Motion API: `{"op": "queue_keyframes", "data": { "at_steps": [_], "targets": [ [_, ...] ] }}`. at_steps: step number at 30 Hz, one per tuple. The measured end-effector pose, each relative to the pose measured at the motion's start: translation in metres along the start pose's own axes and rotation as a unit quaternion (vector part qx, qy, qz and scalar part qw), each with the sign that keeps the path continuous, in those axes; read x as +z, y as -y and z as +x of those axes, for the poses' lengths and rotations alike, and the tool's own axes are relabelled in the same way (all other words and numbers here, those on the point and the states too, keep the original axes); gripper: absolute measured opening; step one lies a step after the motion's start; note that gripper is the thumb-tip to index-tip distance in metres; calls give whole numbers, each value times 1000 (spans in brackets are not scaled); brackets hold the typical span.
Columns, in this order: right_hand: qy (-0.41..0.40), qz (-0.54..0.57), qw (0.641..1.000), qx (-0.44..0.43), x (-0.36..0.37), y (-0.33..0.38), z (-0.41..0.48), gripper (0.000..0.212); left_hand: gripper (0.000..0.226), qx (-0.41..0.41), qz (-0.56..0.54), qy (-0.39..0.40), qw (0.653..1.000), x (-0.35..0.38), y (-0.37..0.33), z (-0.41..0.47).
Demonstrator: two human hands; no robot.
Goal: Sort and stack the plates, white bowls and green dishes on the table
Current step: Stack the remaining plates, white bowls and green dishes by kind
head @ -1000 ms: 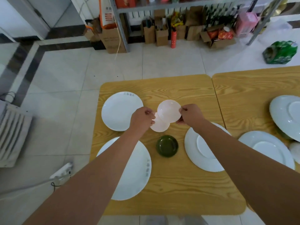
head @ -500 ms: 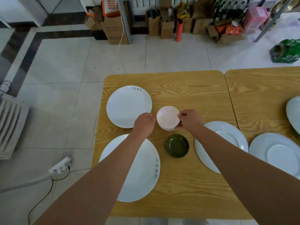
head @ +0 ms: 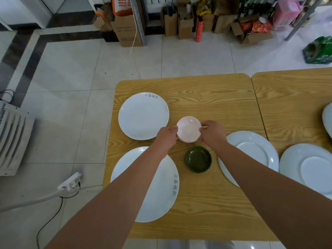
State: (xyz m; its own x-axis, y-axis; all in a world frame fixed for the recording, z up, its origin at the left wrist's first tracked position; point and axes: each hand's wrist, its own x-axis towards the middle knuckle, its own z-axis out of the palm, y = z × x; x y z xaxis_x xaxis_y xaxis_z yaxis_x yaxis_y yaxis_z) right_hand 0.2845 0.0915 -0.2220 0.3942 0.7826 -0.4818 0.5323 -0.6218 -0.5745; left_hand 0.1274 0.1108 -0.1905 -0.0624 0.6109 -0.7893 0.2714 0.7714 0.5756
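Two small white bowls [head: 188,128] sit nested in a stack at the middle of the wooden table [head: 206,90]. My left hand [head: 166,136] touches the stack's left rim and my right hand [head: 212,133] grips its right rim. A dark green dish [head: 198,159] lies just in front of the stack. One white plate [head: 142,116] lies at the back left, and a larger plate [head: 159,193] is partly under my left forearm. Two more white plates [head: 255,151] [head: 309,166] lie to the right.
A second wooden table [head: 291,92] adjoins on the right, with another white plate [head: 327,117] at the frame edge. On the floor to the left are a white heater [head: 12,139] and a power strip [head: 71,182] with cables. Cardboard boxes [head: 125,31] line the far wall.
The bowl in my right hand came down onto the bowl by my left hand; the two now sit nested as one stack. Both hands stay at its rims.
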Motion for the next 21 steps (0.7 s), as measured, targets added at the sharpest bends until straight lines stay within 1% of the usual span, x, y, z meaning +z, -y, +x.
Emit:
{"op": "queue_keyframes", "data": {
  "at_steps": [4, 6, 9, 12, 15, 17, 19, 21],
  "targets": [
    [-8, -28, 999, -22, 2, -2, 0, 29, 10, -14, -8, -1, 1000, 3, 0, -4],
    [-12, -29, 999, -17, 2, -3, 0, 25, 9, -19, -11, -3, 1000, 4, -1, -6],
    [-14, -20, 1000, -8, 0, -2, 2, 25, 9, -26, -18, -4, 999, 4, -3, -6],
    [-7, -33, 999, -3, -1, 3, 3, 25, 18, -36, -41, -2, 999, 4, -4, -6],
    [1, -27, 1000, -2, -3, 3, 4, 25, 17, -34, -40, -13, 999, 4, -5, -6],
    [2, -13, 1000, -2, -4, 2, 2, 24, 17, -8, -18, -24, 1000, 4, -2, -3],
    [-2, 1, 1000, -1, -9, 1, -1, 23, 30, 44, 25, -45, 998, 6, 2, -5],
    [-5, 15, 1000, 5, -17, 1, -4, 21, 34, 68, 47, -81, 993, 5, -2, -11]
  ]
}}
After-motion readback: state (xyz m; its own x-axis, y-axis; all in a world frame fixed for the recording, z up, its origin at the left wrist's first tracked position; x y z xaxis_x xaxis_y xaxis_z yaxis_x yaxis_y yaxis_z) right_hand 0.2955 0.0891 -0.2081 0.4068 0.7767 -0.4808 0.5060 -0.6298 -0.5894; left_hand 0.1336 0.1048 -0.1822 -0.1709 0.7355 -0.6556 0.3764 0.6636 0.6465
